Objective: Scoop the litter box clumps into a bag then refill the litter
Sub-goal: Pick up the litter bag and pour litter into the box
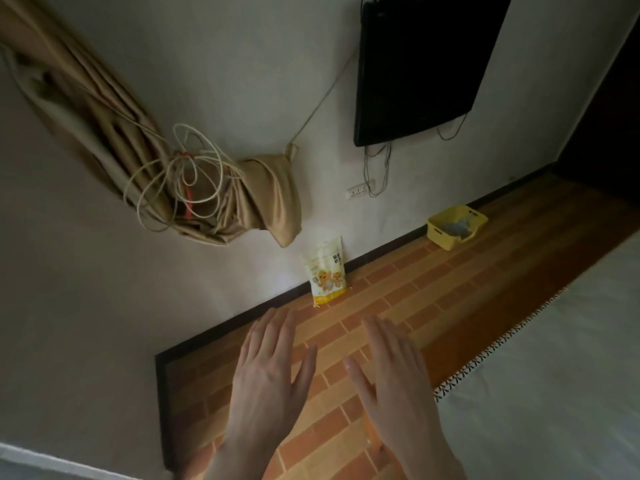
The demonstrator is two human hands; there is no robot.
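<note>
Hovering hands: both held out flat, palms down, over floor; nothing held.
L hand (268, 372): fingers (273, 327) straight, close together, thumb splayed toward R; tips point to the wall.
R hand (394, 372): fingers (384, 332) straight, slightly apart, thumb out toward L; hands side by side, not touching.
Floor (433, 299): orange brick-pattern tile, dark skirting along wall base.
Litter bag (325, 271): white/yellow pouch w/ cartoon cats, upright on floor, leaning on wall, just beyond L fingertips, apart from both hands.
Litter box (457, 226): yellow plastic tray on floor against the wall, well apart from hands, far R of bag; grey contents inside, detail too small to tell.
Wall (242, 64): pale plaster, behind bag and box.
Curtain (104, 116): tan fabric, bunched and knotted, hanging on the wall upper L, end dangling above bag.
Cord (194, 168): pale loops wound round curtain knot, red tie in middle; one strand runs up to the R.
TV (422, 64): dark flat screen mounted on wall, upper R; cables hang below.
Power strip (360, 190): white, fixed to wall under TV, cables near it.
Bed (554, 375): white sheet w/ patterned edge trim, R side, next to R hand.
</note>
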